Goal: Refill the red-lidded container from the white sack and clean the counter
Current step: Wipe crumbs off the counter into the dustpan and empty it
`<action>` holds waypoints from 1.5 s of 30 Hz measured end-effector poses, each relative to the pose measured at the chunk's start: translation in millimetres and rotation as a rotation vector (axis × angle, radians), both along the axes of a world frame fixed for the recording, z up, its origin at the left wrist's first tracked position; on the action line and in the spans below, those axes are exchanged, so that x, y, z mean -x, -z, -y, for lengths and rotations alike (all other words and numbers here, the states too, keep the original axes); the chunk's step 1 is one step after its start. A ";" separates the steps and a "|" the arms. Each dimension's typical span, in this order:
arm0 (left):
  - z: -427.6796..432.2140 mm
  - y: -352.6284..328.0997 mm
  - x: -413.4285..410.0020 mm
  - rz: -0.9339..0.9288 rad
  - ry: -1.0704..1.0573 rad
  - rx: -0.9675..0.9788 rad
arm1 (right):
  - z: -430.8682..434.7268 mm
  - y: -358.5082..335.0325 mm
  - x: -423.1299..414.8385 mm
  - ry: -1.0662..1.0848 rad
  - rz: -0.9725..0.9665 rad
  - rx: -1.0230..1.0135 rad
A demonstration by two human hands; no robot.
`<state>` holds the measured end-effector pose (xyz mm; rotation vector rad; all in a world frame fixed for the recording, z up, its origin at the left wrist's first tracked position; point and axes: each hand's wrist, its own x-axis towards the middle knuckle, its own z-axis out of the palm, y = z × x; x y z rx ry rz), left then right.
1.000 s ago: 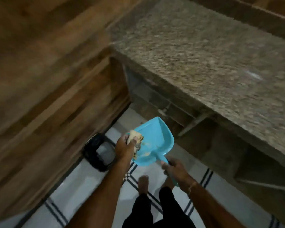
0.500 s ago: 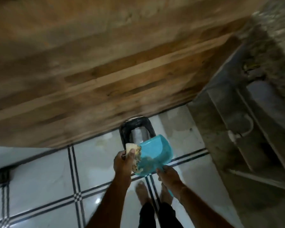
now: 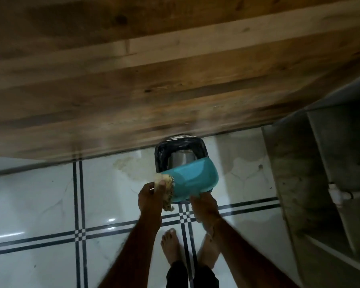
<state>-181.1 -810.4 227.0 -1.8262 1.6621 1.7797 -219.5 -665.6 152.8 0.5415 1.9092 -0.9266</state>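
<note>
The view looks nearly straight down at a glossy white tiled floor (image 3: 40,194) crossed by pairs of dark lines that meet in small checkered squares. A broad wooden panel (image 3: 154,80) of brown and pale boards fills the upper half and meets the floor along a dark seam. A black bin (image 3: 160,156) with a dark liner folded over its rim stands on the tiles, touching that panel. A yellowish stain (image 3: 129,167) marks the tile just left of the bin.

A blue dustpan (image 3: 192,179) hangs over the near edge of the bin, tilted with its mouth toward the opening. The left hand (image 3: 150,196) pinches a frayed yellowish sponge (image 3: 168,194) between thumb and curled fingers, and the sponge touches the dustpan's left edge. The right hand (image 3: 204,208) is curled round the back end of the dustpan, and it covers the handle.

Two bare feet (image 3: 173,246) stand on the tiles below the hands, with black trouser cuffs (image 3: 191,275) above them. At the right, the grey, rough underside of the counter (image 3: 299,173) rises from the floor, with open compartments and a white pipe (image 3: 339,194) inside. The light is dim and the edges are blurred.
</note>
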 end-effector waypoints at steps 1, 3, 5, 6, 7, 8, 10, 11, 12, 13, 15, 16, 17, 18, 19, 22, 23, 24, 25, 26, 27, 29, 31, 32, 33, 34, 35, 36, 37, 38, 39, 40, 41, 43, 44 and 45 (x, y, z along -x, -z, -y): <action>0.5 1.9 0.7 -0.006 0.001 0.005 | -1.2 3.2 -3.4 0.031 -0.007 0.012; 2.8 10.3 2.5 -0.023 0.006 0.018 | -2.3 14.4 -9.6 0.094 -0.029 0.040; 4.7 19.4 3.8 -0.019 0.012 0.030 | -3.1 28.2 -14.4 0.186 -0.032 0.092; 5.9 26.1 3.6 -0.018 0.014 0.034 | -2.3 35.1 -16.1 0.205 -0.031 0.113; 7.4 33.0 2.7 -0.020 0.016 0.042 | 0.3 40.4 -17.3 0.207 -0.035 0.121; 9.2 40.1 1.5 -0.025 0.015 0.048 | 2.4 45.7 -18.2 0.193 -0.045 0.125; 13.3 51.7 -1.5 -0.036 0.001 0.061 | 4.9 55.0 -19.3 0.192 -0.061 0.166; 15.2 57.2 -3.6 -0.039 -0.002 0.072 | 5.3 61.5 -20.2 0.197 -0.057 0.197; 16.5 63.0 -6.2 -0.038 0.003 0.083 | 6.2 67.9 -21.4 0.196 -0.048 0.221; 17.6 68.0 -8.9 -0.039 0.008 0.092 | 7.2 74.3 -22.3 0.195 -0.041 0.226; 19.4 79.0 -12.6 -0.041 0.023 0.107 | 10.9 86.9 -23.3 0.198 -0.038 0.210; 19.6 84.2 -13.1 -0.041 0.029 0.112 | 12.6 94.3 -23.5 0.181 -0.062 0.180; 20.0 87.4 -12.5 -0.045 0.029 0.116 | 13.5 100.2 -23.5 0.145 -0.104 0.134; 20.5 89.5 -11.4 -0.049 0.032 0.118 | 13.7 104.1 -24.4 0.116 -0.150 0.098; 21.1 91.4 -9.4 -0.055 0.041 0.119 | 13.5 104.8 -25.4 0.107 -0.192 0.086; 20.4 96.2 -7.7 -0.061 0.071 0.125 | 11.8 98.9 -33.7 0.096 -0.303 0.100; 19.4 97.1 -8.1 -0.058 0.071 0.122 | 10.3 98.2 -36.1 0.086 -0.322 0.090; 18.2 97.7 -8.3 -0.048 0.068 0.116 | 8.5 99.7 -37.2 0.085 -0.332 0.087; 17.1 98.3 -8.3 -0.044 0.066 0.111 | 7.6 100.3 -35.6 0.089 -0.324 0.080; 16.1 99.2 -8.3 -0.046 0.064 0.108 | 7.2 102.3 -33.2 0.091 -0.304 0.078; 15.6 99.8 -8.1 -0.052 0.065 0.109 | 7.8 103.6 -30.3 0.091 -0.276 0.078; 15.0 101.0 -7.2 -0.072 0.073 0.121 | 9.2 107.5 -24.6 0.096 -0.233 0.116; 14.6 103.7 -7.3 -0.083 0.083 0.131 | 12.3 110.5 -21.4 0.060 -0.215 0.124; 13.8 104.7 -7.4 -0.084 0.093 0.137 | 13.0 114.0 -20.4 0.024 -0.219 0.099; 13.0 105.8 -7.3 -0.086 0.097 0.143 | 13.9 117.5 -18.7 -0.027 -0.228 0.051; 12.2 106.5 -6.5 -0.086 0.097 0.148 | 14.5 120.9 -16.2 -0.083 -0.240 0.000; 11.4 106.7 -6.1 -0.086 0.099 0.155 | 14.7 124.1 -13.5 -0.145 -0.242 -0.047; 10.2 105.4 -5.0 -0.086 0.104 0.159 | 14.1 128.7 -11.0 -0.206 -0.233 -0.087; 9.0 103.2 -4.2 -0.088 0.112 0.164 | 13.3 126.8 -8.4 -0.274 -0.216 -0.127; 7.9 99.8 -3.6 -0.093 0.122 0.170 | 11.4 127.4 -7.3 -0.336 -0.193 -0.164; 7.3 97.1 -3.8 -0.093 0.136 0.182 | 9.7 123.1 -5.0 -0.377 -0.191 -0.187; 6.4 91.5 -3.9 -0.090 0.161 0.203 | 7.8 113.2 -2.1 -0.393 -0.220 -0.201; 5.5 86.4 -5.2 -0.084 0.203 0.231 | 4.8 98.5 0.2 -0.350 -0.264 -0.164; 0.9 69.5 -8.9 -0.073 0.339 0.308 | 2.3 50.1 5.2 -0.043 -0.234 0.123; -2.8 60.5 -12.0 -0.074 0.435 0.357 | 4.2 20.7 6.2 0.105 -0.130 0.317; -8.7 49.2 -15.8 -0.093 0.550 0.402 | 3.3 -11.0 8.0 0.193 -0.020 0.459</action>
